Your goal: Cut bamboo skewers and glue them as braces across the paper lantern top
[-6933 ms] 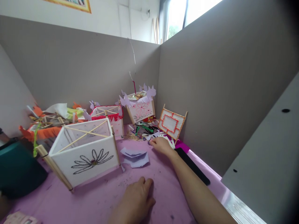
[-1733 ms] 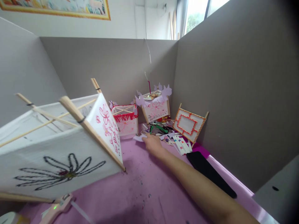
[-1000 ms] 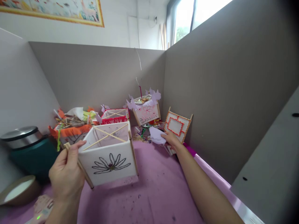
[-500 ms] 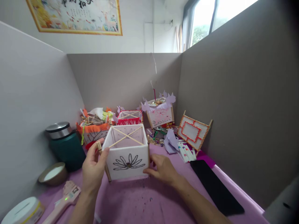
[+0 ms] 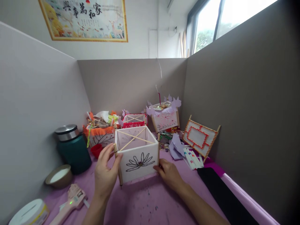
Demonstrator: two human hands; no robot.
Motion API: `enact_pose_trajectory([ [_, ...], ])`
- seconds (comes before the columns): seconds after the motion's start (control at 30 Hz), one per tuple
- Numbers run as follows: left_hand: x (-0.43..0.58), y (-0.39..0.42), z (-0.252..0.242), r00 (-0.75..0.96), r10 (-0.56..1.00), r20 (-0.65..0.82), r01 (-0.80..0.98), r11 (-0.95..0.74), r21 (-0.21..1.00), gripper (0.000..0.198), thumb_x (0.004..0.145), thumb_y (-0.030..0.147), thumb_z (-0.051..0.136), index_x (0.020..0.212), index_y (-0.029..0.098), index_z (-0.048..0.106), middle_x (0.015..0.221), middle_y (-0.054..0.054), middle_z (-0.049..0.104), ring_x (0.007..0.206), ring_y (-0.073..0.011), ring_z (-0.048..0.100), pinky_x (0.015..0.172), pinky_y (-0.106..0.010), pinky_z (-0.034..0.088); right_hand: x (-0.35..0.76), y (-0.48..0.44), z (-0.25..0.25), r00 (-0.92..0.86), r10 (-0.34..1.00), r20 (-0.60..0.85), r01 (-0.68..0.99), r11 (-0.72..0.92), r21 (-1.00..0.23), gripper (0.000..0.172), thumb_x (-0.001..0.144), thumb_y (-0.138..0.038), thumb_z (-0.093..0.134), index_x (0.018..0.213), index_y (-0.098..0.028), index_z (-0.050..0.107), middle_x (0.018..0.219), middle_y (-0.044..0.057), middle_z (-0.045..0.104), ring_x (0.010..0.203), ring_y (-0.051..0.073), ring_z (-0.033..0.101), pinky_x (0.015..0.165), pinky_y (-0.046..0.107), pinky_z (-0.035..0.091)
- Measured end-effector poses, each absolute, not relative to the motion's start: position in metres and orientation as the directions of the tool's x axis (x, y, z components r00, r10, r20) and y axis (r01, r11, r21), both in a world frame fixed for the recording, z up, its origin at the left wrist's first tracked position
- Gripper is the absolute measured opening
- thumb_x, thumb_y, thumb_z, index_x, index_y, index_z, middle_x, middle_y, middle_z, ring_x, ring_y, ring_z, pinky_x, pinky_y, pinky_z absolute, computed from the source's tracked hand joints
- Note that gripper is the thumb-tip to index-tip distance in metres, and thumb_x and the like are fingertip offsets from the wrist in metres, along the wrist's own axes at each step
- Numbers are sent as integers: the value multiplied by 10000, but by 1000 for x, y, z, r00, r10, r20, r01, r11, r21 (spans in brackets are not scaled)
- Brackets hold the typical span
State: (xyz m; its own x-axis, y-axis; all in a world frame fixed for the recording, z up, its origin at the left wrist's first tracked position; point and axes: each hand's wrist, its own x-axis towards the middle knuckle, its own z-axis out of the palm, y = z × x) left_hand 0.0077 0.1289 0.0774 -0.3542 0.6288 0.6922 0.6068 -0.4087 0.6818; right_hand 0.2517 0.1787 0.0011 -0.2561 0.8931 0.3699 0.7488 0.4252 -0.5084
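A white box-shaped lantern frame (image 5: 138,165) with wooden corner posts and crossed sticks over its open top stands on the purple tablecloth (image 5: 145,203). A black flower with narrow petals is drawn on its front panel. My left hand (image 5: 106,172) grips the front left post and panel edge between thumb and fingers. At the lower right corner, my right hand (image 5: 170,173) pinches the edge by the right post. Parts of the fingers of both hands are hidden behind the lantern.
Decorated lanterns (image 5: 165,120) stand behind. On the left are a green flask (image 5: 73,153), a bowl (image 5: 59,176), a pink glue gun (image 5: 72,203) and a white tub (image 5: 29,214). Markers (image 5: 193,158), an orange-trimmed panel (image 5: 199,137) and a black strip (image 5: 222,190) lie right.
The lantern has turned slightly, its right side swinging back, with both hands still on it. The whole view has shifted, so things appear further right and a little lower. A red cup shows more.
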Motion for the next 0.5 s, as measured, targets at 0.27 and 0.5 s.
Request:
enact_pose_trajectory([
  [0.27, -6, 121, 81, -273, 690, 671, 672, -363, 646, 412, 783, 428, 650, 1148, 237, 639, 1224, -72, 649, 1155, -265, 573, 1030, -419, 410, 257, 177, 4, -260, 870, 419, 671, 474, -570, 222, 886, -361, 521, 797, -172, 597, 768, 51, 639, 702, 196, 598, 644, 293, 424],
  [0.5, -32, 171, 125, -442, 789, 426, 234, -357, 904, 436, 812, 445, 607, 1157, 179, 596, 1249, -104, 621, 1192, -224, 540, 1031, -346, 383, 262, 182, 50, -64, 719, 692, 402, 653, -642, 361, 914, -377, 498, 1215, -179, 525, 1037, 93, 609, 807, 177, 595, 683, 294, 492],
])
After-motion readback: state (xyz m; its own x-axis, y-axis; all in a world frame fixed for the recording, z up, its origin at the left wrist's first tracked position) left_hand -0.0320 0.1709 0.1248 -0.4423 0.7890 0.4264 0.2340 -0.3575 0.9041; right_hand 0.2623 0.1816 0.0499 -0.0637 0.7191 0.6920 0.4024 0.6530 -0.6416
